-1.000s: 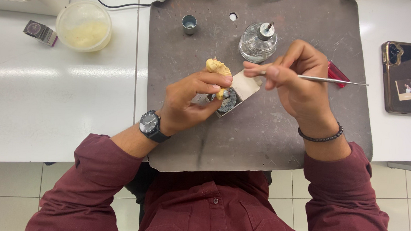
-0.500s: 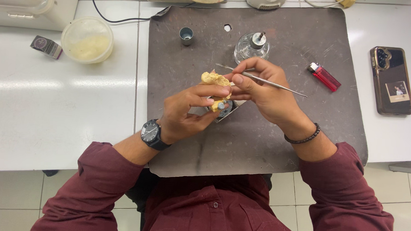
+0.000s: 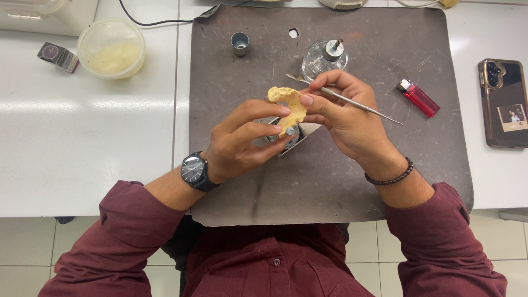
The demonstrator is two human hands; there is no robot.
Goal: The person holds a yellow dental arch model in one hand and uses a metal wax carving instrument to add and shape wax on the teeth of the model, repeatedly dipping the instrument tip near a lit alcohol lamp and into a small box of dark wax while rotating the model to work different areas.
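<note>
- Yellow dental cast (image 3: 288,105): we are pinching it in our left hand (image 3: 243,143), fingers closed around it.
- Our right hand (image 3: 345,113) is gripping a thin metal carving tool (image 3: 361,105), touching the cast.
- Beyond our right hand are sitting a glass spirit lamp (image 3: 323,59) and a red lighter (image 3: 419,97).

white table (image 3: 68,158), dark grey mat (image 3: 333,187), pale tiled floor (image 3: 10,256)

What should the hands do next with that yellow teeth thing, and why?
Probably bring the tool's tip down onto the yellow teeth model. The left hand holds the model up, while the right hand grips the thin metal tool just beside it, tip pointing past it.
</note>
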